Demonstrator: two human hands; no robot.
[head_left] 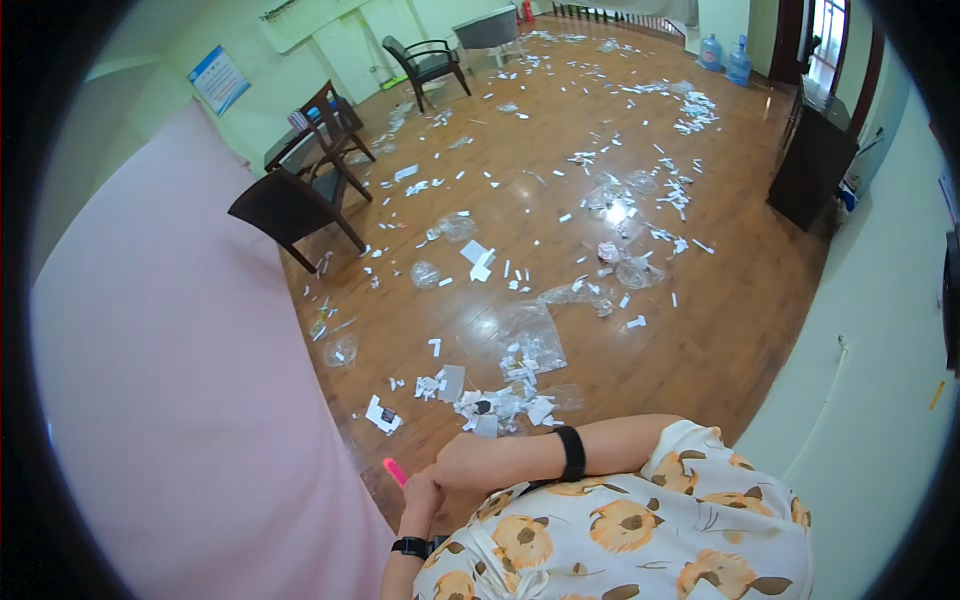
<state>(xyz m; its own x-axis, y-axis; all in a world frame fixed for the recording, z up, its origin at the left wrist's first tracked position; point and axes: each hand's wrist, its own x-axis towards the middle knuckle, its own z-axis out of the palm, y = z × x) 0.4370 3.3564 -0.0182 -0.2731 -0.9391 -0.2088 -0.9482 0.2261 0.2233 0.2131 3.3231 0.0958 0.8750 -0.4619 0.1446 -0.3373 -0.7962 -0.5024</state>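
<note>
My left hand [424, 491] is closed around a bright pink rod-like thing [395, 472], perhaps a handle; one rounded end sticks out past the fingers toward the pink cloth. Against it, my right hand [466, 463] is curled, knuckles up, and whatever it grips is hidden beneath it. Both wrists wear black bands. Just beyond my hands lies a heap of white paper scraps [510, 405] on the wooden floor [660, 350], with a clear plastic bag [535, 335] spread behind it.
Paper bits and crumpled clear plastic [638, 271] litter the floor far back. A pink cloth [190, 350] hangs at my left. Dark chairs [290, 210] stand along the left wall, a dark cabinet [812, 155] by the right wall. Blue water bottles [738, 64] stand far right.
</note>
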